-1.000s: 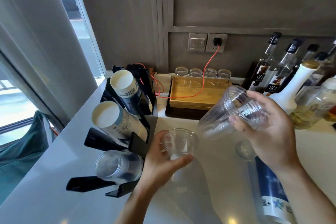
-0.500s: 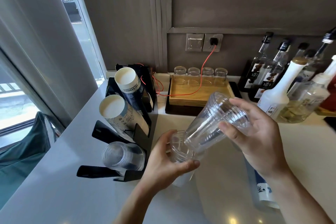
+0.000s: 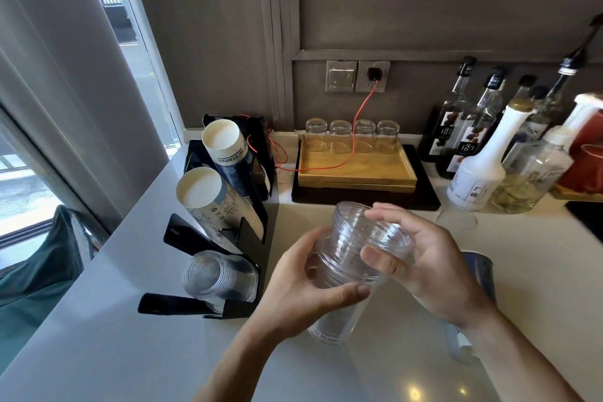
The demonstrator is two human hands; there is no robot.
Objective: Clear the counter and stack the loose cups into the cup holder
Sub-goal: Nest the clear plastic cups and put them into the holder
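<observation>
My left hand (image 3: 303,287) grips a clear plastic cup (image 3: 336,313) held above the white counter. My right hand (image 3: 421,264) holds a stack of clear cups (image 3: 362,232) whose lower end sits nested inside the left hand's cup. The black cup holder (image 3: 241,241) stands to the left. Two stacks of paper cups (image 3: 208,196) lie in its upper slots and a stack of clear cups (image 3: 215,277) fills its lowest slot. A blue printed paper cup stack (image 3: 479,274) lies on the counter, partly hidden behind my right wrist.
A wooden tray (image 3: 355,170) with several upturned glasses sits at the back, a red cable (image 3: 359,127) running across it from the wall socket. Syrup bottles (image 3: 479,153) crowd the back right. Another clear cup (image 3: 456,219) rests near them. A window and curtain are at left.
My right hand has brought its cup stack down and left, pushing it further into the cup in my left hand. The view has shifted slightly.
</observation>
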